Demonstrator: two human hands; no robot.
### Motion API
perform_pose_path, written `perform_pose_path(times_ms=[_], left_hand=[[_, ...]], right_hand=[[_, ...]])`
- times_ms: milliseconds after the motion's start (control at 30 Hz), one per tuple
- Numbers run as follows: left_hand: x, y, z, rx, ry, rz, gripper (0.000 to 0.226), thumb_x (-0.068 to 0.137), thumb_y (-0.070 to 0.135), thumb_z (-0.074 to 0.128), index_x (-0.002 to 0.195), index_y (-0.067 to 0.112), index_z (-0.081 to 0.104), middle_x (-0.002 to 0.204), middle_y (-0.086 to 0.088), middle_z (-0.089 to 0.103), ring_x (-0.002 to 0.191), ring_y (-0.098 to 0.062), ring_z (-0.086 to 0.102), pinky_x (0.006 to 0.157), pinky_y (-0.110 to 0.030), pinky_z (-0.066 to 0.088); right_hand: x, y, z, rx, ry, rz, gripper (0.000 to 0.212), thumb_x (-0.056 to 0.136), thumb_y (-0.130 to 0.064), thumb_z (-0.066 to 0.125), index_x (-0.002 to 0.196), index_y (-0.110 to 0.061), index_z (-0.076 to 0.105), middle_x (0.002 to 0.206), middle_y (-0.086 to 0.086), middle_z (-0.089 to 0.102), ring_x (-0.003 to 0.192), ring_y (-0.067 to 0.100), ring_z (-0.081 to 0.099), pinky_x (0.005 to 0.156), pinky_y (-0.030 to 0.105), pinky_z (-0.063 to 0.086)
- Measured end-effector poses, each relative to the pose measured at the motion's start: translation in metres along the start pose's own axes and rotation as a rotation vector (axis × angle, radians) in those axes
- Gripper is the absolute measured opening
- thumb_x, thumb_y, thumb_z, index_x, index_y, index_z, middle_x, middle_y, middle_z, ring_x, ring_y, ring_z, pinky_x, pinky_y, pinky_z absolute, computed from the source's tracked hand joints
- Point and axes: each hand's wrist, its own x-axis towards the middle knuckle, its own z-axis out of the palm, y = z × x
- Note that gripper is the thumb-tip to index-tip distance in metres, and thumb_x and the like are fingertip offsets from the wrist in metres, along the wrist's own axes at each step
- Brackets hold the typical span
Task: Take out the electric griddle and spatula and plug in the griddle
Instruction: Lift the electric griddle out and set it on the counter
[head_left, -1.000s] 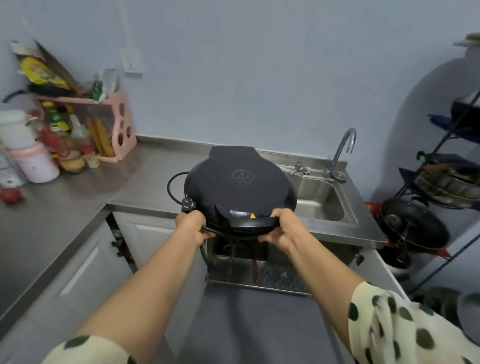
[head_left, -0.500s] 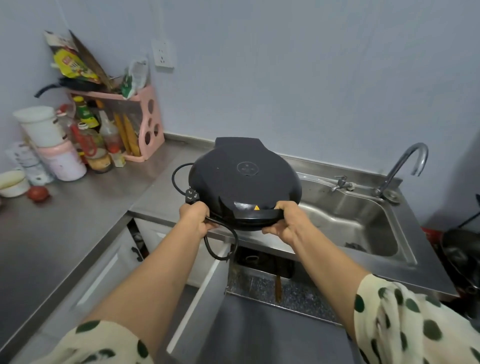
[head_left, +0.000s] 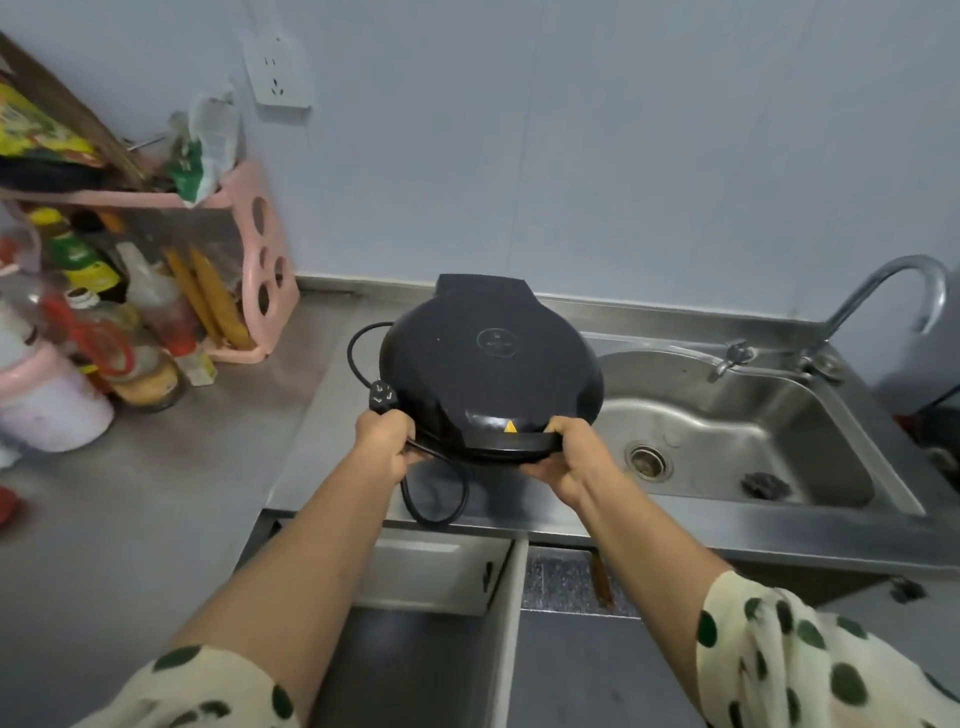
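A round black electric griddle (head_left: 488, 364), lid closed, hangs just over the steel counter (head_left: 218, 457) to the left of the sink. My left hand (head_left: 387, 441) grips its front left edge together with the black cord (head_left: 439, 499), whose plug (head_left: 383, 396) sticks up beside my knuckles. My right hand (head_left: 571, 454) holds the front handle on the right. A brown wooden handle (head_left: 601, 579), possibly the spatula, lies inside the open cabinet below. A white wall socket (head_left: 278, 73) sits high on the wall to the left.
A pink rack (head_left: 254, 260) with bottles and packets stands at the back left, with a pink and white container (head_left: 47, 400) in front of it. The sink (head_left: 737, 431) and tap (head_left: 883, 296) are to the right. The cabinet door (head_left: 506, 639) stands open below.
Both hands have carried the griddle up from the cabinet and forward over the counter edge. The view has shifted closer to the counter and the socket.
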Motion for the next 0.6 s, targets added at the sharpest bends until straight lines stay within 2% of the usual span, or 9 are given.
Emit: perform_pose_path(times_ms=[67,133,200,267,333,467,500,533,600], left_hand=[[0.027,0.010,-0.011,0.035,-0.011,-0.009,0.064,0.073,-0.024,0.024,0.127,-0.001,0.048,0.111,-0.023,0.057,0.094,-0.045,0.058,0.071,-0.055,0.053],[0.052,0.017,-0.020,0.075,-0.016,-0.022,0.061,0.075,-0.024,0.026,0.127,-0.002,0.049,0.110,-0.024,0.058,0.091,-0.043,0.058,0.068,-0.053,0.053],[0.071,0.022,-0.026,0.099,-0.019,-0.024,0.060,0.075,-0.024,0.027,0.126,-0.002,0.050,0.119,-0.030,0.058,0.085,-0.040,0.058,0.066,-0.052,0.054],[0.089,0.026,-0.032,0.104,-0.027,-0.031,0.059,0.075,-0.024,0.028,0.125,-0.003,0.050,0.130,-0.033,0.051,0.074,-0.035,0.059,0.058,-0.048,0.054],[0.102,0.026,-0.035,0.098,-0.044,-0.036,0.058,0.076,-0.024,0.029,0.126,-0.004,0.050,0.133,-0.034,0.048,0.078,-0.034,0.062,0.051,-0.042,0.054],[0.127,0.020,-0.038,0.095,-0.056,-0.077,0.058,0.077,-0.024,0.029,0.128,-0.006,0.047,0.135,-0.034,0.046,0.107,-0.045,0.060,0.068,-0.049,0.054],[0.131,0.018,-0.039,0.097,-0.057,-0.088,0.057,0.077,-0.024,0.030,0.129,-0.006,0.047,0.133,-0.035,0.048,0.103,-0.044,0.061,0.071,-0.050,0.053],[0.135,0.015,-0.040,0.103,-0.058,-0.096,0.057,0.077,-0.024,0.030,0.129,-0.006,0.047,0.126,-0.035,0.053,0.092,-0.040,0.061,0.073,-0.051,0.053],[0.141,0.011,-0.042,0.107,-0.061,-0.117,0.059,0.076,-0.024,0.029,0.130,-0.007,0.046,0.092,-0.026,0.059,0.070,-0.031,0.055,0.075,-0.051,0.052]], right_hand=[[0.012,0.014,0.020,0.033,0.053,0.000,0.046,0.074,0.005,0.043,0.119,0.004,0.053,0.112,0.026,0.059,0.087,0.036,0.059,0.083,0.052,0.053],[0.021,0.025,0.036,0.059,0.089,-0.006,0.038,0.072,0.006,0.044,0.108,0.002,0.054,0.098,0.018,0.056,0.075,0.033,0.056,0.063,0.041,0.054],[0.029,0.036,0.049,0.079,0.110,-0.004,0.033,0.072,0.006,0.044,0.103,0.003,0.055,0.090,0.014,0.054,0.071,0.032,0.054,0.057,0.037,0.052],[0.039,0.045,0.061,0.087,0.125,0.001,0.031,0.073,0.007,0.045,0.102,0.003,0.056,0.087,0.013,0.054,0.070,0.032,0.055,0.058,0.037,0.054],[0.045,0.051,0.070,0.089,0.130,0.003,0.029,0.075,0.007,0.046,0.102,0.002,0.056,0.085,0.012,0.055,0.071,0.031,0.056,0.062,0.038,0.056],[0.058,0.058,0.081,0.079,0.163,-0.007,0.029,0.078,0.008,0.046,0.104,0.004,0.057,0.082,0.011,0.057,0.075,0.030,0.058,0.075,0.044,0.059],[0.060,0.060,0.082,0.075,0.168,-0.003,0.029,0.078,0.008,0.046,0.105,0.005,0.057,0.083,0.012,0.057,0.078,0.031,0.059,0.079,0.046,0.058],[0.062,0.062,0.082,0.071,0.174,0.003,0.028,0.079,0.008,0.046,0.105,0.005,0.057,0.083,0.012,0.057,0.079,0.032,0.059,0.082,0.047,0.058],[0.066,0.067,0.085,0.067,0.193,0.011,0.023,0.078,0.008,0.047,0.099,0.004,0.057,0.079,0.011,0.056,0.076,0.030,0.058,0.080,0.046,0.057]])
